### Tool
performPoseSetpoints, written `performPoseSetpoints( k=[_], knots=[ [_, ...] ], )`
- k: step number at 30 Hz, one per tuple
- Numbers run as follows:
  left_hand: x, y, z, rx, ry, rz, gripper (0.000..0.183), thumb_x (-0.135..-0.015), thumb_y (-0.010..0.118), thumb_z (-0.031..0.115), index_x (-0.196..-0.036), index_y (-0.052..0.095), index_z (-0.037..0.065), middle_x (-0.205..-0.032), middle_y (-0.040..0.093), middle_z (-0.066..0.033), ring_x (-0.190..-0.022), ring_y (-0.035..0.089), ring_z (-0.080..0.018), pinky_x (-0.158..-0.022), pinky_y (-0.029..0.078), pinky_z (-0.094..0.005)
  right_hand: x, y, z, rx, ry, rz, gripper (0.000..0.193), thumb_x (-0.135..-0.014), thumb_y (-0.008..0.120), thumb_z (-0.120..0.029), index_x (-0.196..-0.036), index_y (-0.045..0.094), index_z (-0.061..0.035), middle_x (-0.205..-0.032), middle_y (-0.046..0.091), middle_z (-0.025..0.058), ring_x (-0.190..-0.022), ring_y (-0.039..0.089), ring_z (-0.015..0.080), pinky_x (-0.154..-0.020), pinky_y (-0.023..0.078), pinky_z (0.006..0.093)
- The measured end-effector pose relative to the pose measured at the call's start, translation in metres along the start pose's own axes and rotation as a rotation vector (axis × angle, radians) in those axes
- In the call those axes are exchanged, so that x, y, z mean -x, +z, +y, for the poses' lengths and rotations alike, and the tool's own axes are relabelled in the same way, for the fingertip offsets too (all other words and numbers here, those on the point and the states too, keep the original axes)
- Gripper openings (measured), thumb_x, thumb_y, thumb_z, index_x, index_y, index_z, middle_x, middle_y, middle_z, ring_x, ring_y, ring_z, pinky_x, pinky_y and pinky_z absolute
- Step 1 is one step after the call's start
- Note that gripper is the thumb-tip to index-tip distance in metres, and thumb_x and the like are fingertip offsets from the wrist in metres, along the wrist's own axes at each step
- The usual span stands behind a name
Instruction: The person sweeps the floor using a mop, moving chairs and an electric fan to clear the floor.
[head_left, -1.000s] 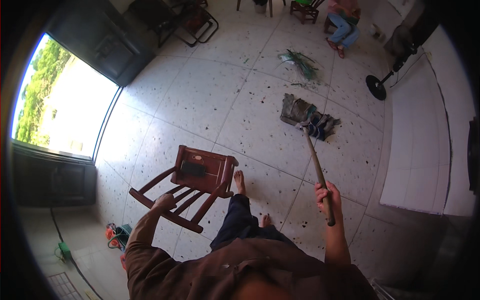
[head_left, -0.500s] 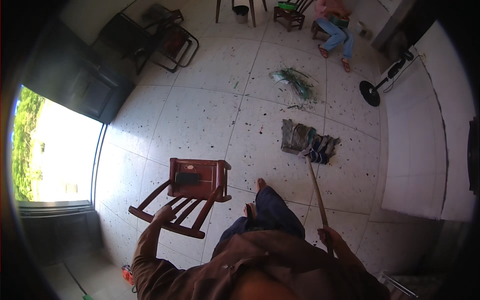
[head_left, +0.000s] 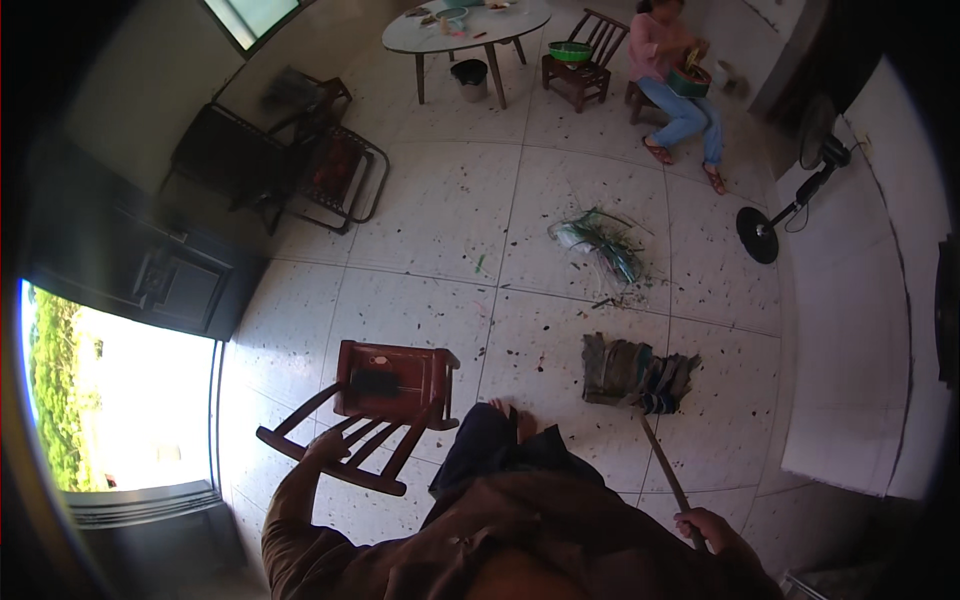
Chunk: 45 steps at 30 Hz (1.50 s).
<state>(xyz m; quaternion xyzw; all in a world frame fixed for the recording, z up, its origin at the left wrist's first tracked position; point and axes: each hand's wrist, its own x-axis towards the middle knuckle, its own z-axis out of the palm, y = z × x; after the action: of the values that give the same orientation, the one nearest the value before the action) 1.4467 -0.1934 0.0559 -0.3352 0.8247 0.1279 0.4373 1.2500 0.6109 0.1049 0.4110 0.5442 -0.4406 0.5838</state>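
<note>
My left hand point(head_left: 327, 447) is closed round the back of a reddish-brown wooden chair point(head_left: 437, 372). A dark flat object point(head_left: 376, 383) lies on the chair's seat. Whether the chair's legs touch the floor I cannot tell. In my right hand point(head_left: 703, 525) is the wooden handle of a mop point(head_left: 664, 458), the fingers wrapped round it. The grey and dark blue cloth strips of its head spread flat on the tiles ahead of me. Beyond them lies a heap of green plant scraps and clear plastic point(head_left: 603, 245).
Dark bits are scattered over the tiled floor point(head_left: 415, 310). A standing fan point(head_left: 760, 235) is by the right wall; folding chairs point(head_left: 330, 180) stand far left beside an open doorway point(head_left: 150, 390). A round table point(head_left: 470, 32), a bucket point(head_left: 470, 80), a small chair point(head_left: 578, 88) and a seated person point(head_left: 680, 85) are at the back.
The view has tilted up, so the table and the seated person show more fully. The chair has come along with my left hand across the floor. Both hands keep their hold.
</note>
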Motion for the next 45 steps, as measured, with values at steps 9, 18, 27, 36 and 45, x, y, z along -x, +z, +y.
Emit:
performPoseSetpoints(
  k=[9, 18, 27, 36, 45],
  knots=[
    [-0.202, -0.211, 0.059, -0.196, 0.301, 0.063, 0.032, -0.063, 0.071, 0.022, -0.085, 0.063, 0.001, -0.082, 0.063, -0.0171, -0.079, 0.063, -0.0306, -0.071, 0.051, -0.0405, 0.028, 0.069, -0.159, 0.329, -0.044, 0.192, 0.026, -0.08, 0.056, -0.015, -0.058, 0.044, -0.008, -0.049, 0.042, 0.0012, -0.04, 0.04, 0.0111, -0.043, 0.035, 0.0242],
    [-0.382, -0.469, 0.244, -0.35, 0.497, 0.123, 0.031, -0.063, 0.07, 0.022, -0.077, 0.062, -0.004, -0.078, 0.063, -0.0217, -0.078, 0.063, -0.0349, -0.067, 0.051, -0.0417, -0.061, 0.116, -0.167, -0.333, 0.196, -0.021, 0.028, -0.084, 0.057, -0.023, -0.062, 0.047, -0.009, -0.049, 0.041, -0.0007, -0.039, 0.041, 0.011, -0.041, 0.038, 0.0252],
    [-0.553, -0.677, 0.434, -0.578, 0.715, 0.217, 0.029, -0.062, 0.064, 0.016, -0.085, 0.063, -0.002, -0.079, 0.063, -0.0233, -0.078, 0.063, -0.0362, -0.068, 0.05, -0.0435, -0.111, 0.18, -0.361, -1.367, 0.134, -0.408, 0.027, -0.085, 0.054, -0.023, -0.068, 0.05, -0.0017, -0.052, 0.046, 0.0011, -0.045, 0.046, 0.0092, -0.044, 0.043, 0.0219],
    [-0.642, -0.851, 0.663, -0.637, 0.557, 0.144, 0.032, -0.063, 0.068, 0.019, -0.09, 0.065, 0.001, -0.093, 0.064, -0.0178, -0.092, 0.061, -0.0318, -0.079, 0.048, -0.0418, -0.114, 0.269, -0.533, -1.835, -0.143, -0.24, 0.027, -0.084, 0.054, -0.024, -0.073, 0.048, 0.0003, -0.056, 0.048, 0.0003, -0.049, 0.049, 0.0072, -0.045, 0.048, 0.0204],
    [-0.834, -0.945, 0.802, -0.649, 0.782, 0.202, 0.028, -0.07, 0.053, 0.015, -0.091, 0.066, 0.002, -0.098, 0.062, -0.0191, -0.098, 0.059, -0.0319, -0.082, 0.047, -0.0406, -0.077, 0.367, -0.717, -2.223, -0.345, -0.286, 0.031, -0.087, 0.049, -0.022, -0.098, 0.051, 0.0079, -0.059, 0.048, 0.0005, -0.05, 0.048, 0.0063, -0.047, 0.047, 0.0187]
  ],
)
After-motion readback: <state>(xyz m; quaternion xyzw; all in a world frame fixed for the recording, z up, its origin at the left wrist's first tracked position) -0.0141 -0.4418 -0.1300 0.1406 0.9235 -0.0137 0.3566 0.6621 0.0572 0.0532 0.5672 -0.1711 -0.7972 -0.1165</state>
